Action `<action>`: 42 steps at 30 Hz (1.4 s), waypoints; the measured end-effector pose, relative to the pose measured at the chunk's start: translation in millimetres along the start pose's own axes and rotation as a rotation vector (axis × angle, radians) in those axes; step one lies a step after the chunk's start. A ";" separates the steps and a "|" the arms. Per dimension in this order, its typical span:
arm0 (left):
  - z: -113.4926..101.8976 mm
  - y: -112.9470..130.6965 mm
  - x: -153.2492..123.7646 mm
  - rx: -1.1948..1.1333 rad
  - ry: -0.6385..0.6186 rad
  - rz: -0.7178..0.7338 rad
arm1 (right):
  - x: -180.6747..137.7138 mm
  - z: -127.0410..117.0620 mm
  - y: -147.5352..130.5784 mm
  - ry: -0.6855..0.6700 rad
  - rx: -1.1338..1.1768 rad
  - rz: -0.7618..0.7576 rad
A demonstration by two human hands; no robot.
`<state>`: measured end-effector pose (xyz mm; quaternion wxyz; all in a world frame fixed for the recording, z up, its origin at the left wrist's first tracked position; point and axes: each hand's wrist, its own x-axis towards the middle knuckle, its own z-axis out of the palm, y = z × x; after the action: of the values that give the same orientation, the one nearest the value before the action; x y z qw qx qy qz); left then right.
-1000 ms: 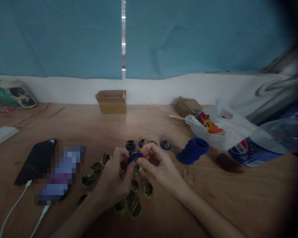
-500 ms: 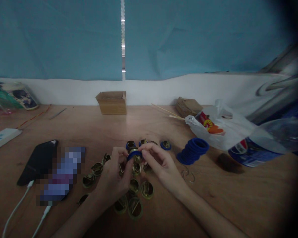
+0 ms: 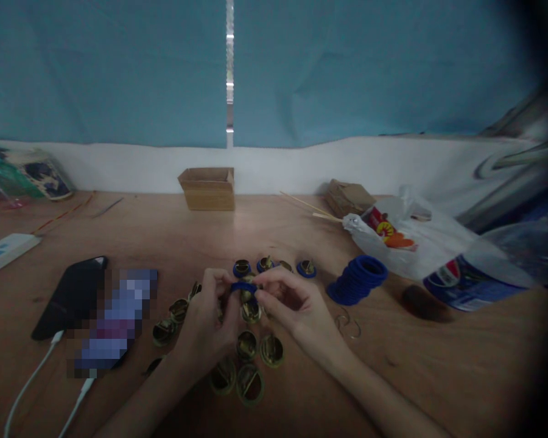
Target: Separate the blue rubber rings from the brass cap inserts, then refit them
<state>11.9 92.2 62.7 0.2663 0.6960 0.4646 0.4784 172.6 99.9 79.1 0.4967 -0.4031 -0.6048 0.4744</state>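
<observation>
Wooden tabletop; blue ring in hands, leveller than before

My left hand and right hand were bare, with slender fingers and slim, rounded thumbs. My wrists were narrow and uncovered. My left forearm and right forearm were just as bare where they showed, smooth in outline, widening gently from the wrist. Finer skin markings were too dim to make out.
</observation>
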 end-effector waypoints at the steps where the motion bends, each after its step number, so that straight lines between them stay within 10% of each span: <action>1: 0.6 -1.0 0.5 -0.014 -0.011 -0.003 | -0.8 1.3 0.1 0.002 -0.001 -0.006; 24: 1.1 -4.5 2.5 -0.076 -0.005 -0.201 | 9.5 -13.0 9.9 0.242 0.247 0.161; 32: 4.6 -5.5 4.4 0.009 -0.056 0.092 | 4.4 -7.5 3.7 0.131 0.198 0.143; 42: 5.1 -11.6 -0.9 -0.120 -0.141 0.088 | 0.1 3.1 6.1 0.049 0.043 0.011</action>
<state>11.9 96.8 50.8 0.3182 0.7305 0.3840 0.4665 169.6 100.8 73.0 0.5173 -0.4071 -0.5801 0.4798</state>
